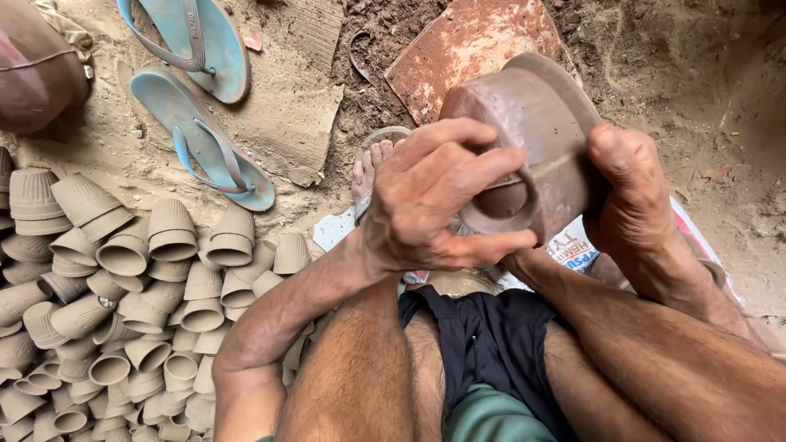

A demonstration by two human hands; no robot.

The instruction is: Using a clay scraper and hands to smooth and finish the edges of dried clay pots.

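Both hands' fingers grasping reddish clay mould (532, 123), cavity contents unclear; left hand (434, 205), right hand (630, 196); unfired cups (147, 270) empty.

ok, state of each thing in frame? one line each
left hand: gripping the mould's front, fingers over its opening
right hand: clamped on the mould's far side
clay mould: held tilted, off the ground, between both hands
small clay cups: unfired grey, heaped loosely, many on their sides
blue sandals: off, lying soles-down on the sand
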